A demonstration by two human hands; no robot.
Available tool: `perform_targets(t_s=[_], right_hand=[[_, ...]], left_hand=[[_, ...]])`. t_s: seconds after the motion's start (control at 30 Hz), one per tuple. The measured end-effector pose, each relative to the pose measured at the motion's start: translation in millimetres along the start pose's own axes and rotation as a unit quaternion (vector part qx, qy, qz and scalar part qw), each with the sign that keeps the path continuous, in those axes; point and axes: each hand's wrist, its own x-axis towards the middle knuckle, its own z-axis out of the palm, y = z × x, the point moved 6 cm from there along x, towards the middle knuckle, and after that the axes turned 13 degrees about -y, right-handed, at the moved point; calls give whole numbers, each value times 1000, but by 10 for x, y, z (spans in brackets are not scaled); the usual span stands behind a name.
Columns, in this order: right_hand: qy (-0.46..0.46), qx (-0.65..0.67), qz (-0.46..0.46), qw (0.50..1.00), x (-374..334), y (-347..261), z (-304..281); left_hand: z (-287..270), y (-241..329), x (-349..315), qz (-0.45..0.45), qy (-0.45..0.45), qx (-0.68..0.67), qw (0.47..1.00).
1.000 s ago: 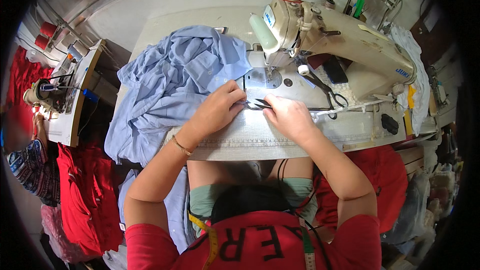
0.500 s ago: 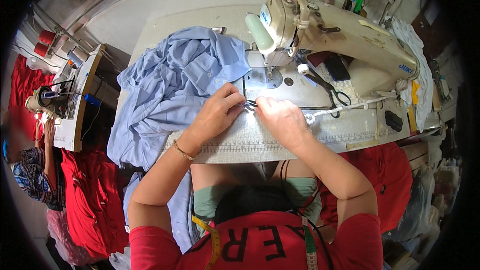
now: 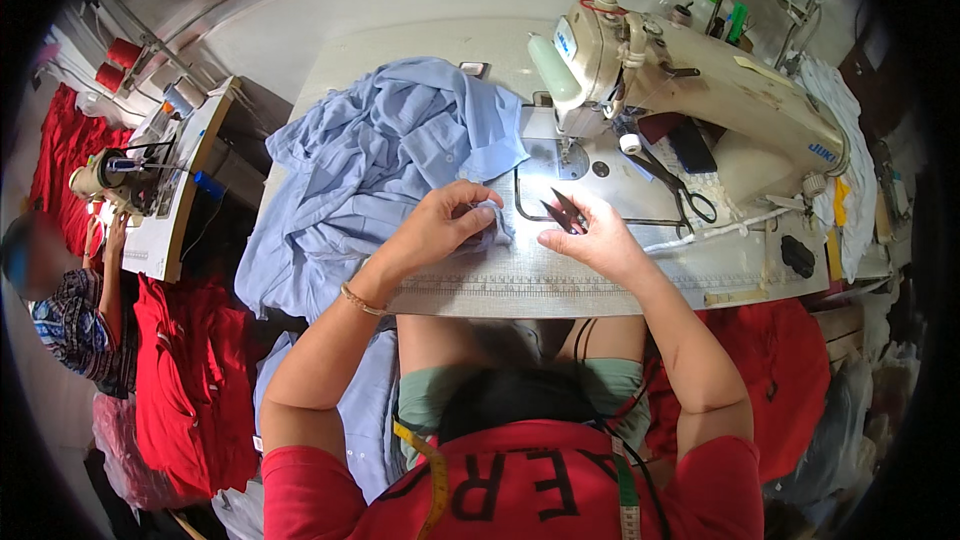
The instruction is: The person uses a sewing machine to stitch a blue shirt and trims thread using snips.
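A rumpled light blue shirt [image 3: 350, 150] lies on the left of the sewing table. My left hand [image 3: 450, 225] pinches a small fold of it near the table's front middle. In my right hand [image 3: 600, 240] is a pair of small dark thread snips [image 3: 566, 212], blades apart and pointing up and left, a short way from the pinched cloth. The sewing machine [image 3: 690, 60] stands behind my right hand, its needle over the metal plate [image 3: 560, 160]. Black-handled scissors [image 3: 685, 192] lie on the table beside the machine.
A white cord [image 3: 725, 230] runs across the table's right side, near a small black object [image 3: 797, 256]. A dark phone [image 3: 690, 145] rests under the machine arm. Red cloth [image 3: 190, 390] hangs at left, where another person [image 3: 80, 325] works at a second machine [image 3: 100, 180].
My hands have drawn apart. The snips, mostly covered before, now show with spread blades in my right hand, while my left hand keeps a pinch of blue cloth. The view has shifted slightly.
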Motion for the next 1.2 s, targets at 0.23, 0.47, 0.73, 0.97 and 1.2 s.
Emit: perform_targets(t_s=[0.23, 0.47, 0.73, 0.97, 1.2], right_hand=[[-18, 109, -6, 994, 116, -77, 275], [17, 41, -44, 998, -133, -294, 129], [185, -431, 62, 881, -374, 28, -531], [-11, -92, -73, 993, -311, -286, 220], [-28, -172, -80, 981, -251, -384, 462]], left_hand=[[152, 135, -45, 78, -22, -189, 979], [275, 206, -289, 125, 86, 62, 987], [469, -213, -448, 151, 162, -54, 974], [559, -214, -431, 160, 186, -75, 967], [645, -139, -431, 169, 221, 26, 960]])
